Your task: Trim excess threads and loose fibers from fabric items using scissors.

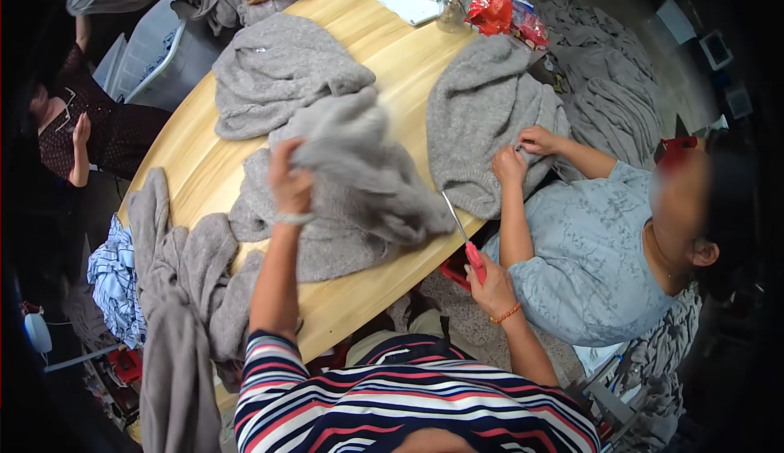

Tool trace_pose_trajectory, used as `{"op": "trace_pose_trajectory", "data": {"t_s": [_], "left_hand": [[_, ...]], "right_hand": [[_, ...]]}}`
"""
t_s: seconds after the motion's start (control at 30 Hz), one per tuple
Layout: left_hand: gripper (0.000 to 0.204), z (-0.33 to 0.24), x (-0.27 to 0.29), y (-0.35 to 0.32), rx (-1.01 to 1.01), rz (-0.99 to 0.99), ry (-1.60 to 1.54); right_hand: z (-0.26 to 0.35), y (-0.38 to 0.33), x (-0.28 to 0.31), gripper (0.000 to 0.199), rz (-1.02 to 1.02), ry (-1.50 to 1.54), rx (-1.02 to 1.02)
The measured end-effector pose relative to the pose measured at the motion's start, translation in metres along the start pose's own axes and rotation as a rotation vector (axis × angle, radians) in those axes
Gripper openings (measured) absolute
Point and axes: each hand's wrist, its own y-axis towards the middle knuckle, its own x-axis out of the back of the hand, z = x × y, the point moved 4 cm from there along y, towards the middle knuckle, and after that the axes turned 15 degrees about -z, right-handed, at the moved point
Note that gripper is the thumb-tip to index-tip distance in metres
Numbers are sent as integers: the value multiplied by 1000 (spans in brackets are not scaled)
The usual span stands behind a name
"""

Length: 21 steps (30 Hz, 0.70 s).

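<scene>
My left hand [291,182], smeared by motion, is at the left edge of a grey knit sweater [359,159], with its fingers closed on the cloth. The sweater is bunched and partly blurred above the table. Its lower right end reaches the table edge. In my right hand [492,290] is a red-handled tool [475,262] with a long thin metal shaft pointing up and left; its exact kind is unclear. The shaft's tip is close to another grey sweater [482,118]. Under the blurred sweater lies more grey knitwear [343,253].
More grey knitwear lies on the wooden table [400,53], including a sweater [278,69] at the far side. Long grey pieces [175,322] hang over the left edge. At right a co-worker [588,249] handles a sweater. Others work beyond, near a plastic bin [159,57].
</scene>
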Motion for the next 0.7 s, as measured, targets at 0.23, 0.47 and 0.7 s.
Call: {"op": "trace_pose_trajectory", "data": {"t_s": [0.23,0.47,0.7], "left_hand": [[52,104,192,-146,96,482,697],[81,126,142,-142,761,-234,96],[73,124,141,-164,713,-453,-31]], "right_hand": [[31,28,-34,36,95,-60,138],[76,26,-63,36,165,-94,299],[99,6,-66,39,245,-104,420]]}}
